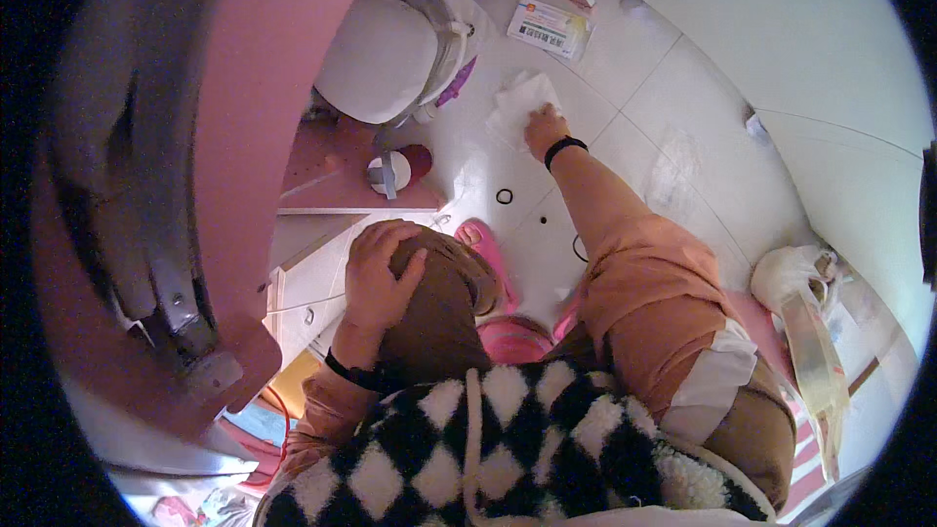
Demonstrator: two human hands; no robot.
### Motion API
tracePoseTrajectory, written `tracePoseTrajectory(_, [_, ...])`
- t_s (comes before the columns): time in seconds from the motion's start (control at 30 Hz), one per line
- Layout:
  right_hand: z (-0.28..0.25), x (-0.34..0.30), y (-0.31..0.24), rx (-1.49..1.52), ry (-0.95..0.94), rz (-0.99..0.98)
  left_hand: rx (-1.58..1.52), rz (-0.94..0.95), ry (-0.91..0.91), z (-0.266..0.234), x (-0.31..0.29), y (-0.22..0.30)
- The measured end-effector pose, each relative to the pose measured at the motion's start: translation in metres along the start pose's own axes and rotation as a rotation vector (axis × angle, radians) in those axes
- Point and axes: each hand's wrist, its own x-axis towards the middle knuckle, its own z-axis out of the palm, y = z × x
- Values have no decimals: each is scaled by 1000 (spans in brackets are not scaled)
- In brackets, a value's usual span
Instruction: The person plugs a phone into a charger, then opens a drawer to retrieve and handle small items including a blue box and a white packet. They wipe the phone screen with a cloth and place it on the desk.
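Note:
My right hand point(546, 132) reaches forward to the tiled floor and presses on a crumpled white tissue point(523, 98), its fingers bent over the tissue's near edge. A black band circles that wrist. My left hand point(379, 275) rests on my left knee point(429, 268), fingers spread, with nothing in it. Between my right hand and my feet, a black hair tie point(505, 196) and a small dark round bit point(544, 221) lie on the floor. Another thin black loop point(580, 248) is partly hidden by my right arm.
A white, flat printed packet point(547, 27) lies beyond the tissue. At left stand a white rounded seat or lid point(379, 57), a red can-like container point(418, 164) and pink furniture point(273, 59). Pink slippers point(493, 263) are on my feet. Plastic bags point(795, 278) sit at right beside a white panel point(830, 68).

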Motion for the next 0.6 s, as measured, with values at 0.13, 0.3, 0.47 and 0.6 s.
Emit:
tracePoseTrajectory(0.13, [-8, -47, 10, 392, 35, 275, -62, 54, -88, -11, -19, 17])
tracePoseTrajectory(0.3, [-71, -126, 10, 785, 392, 221, -163, 89, -136, -10, -42, 37])
tracePoseTrajectory(0.47, [-156, -254, 0, 726, 385, 60, -180, 225, -163, -23, -61, 75])
tracePoseTrajectory(0.6, [-235, -381, -24, 792, 406, 51, -253, 318, -221, -83, -106, 116])
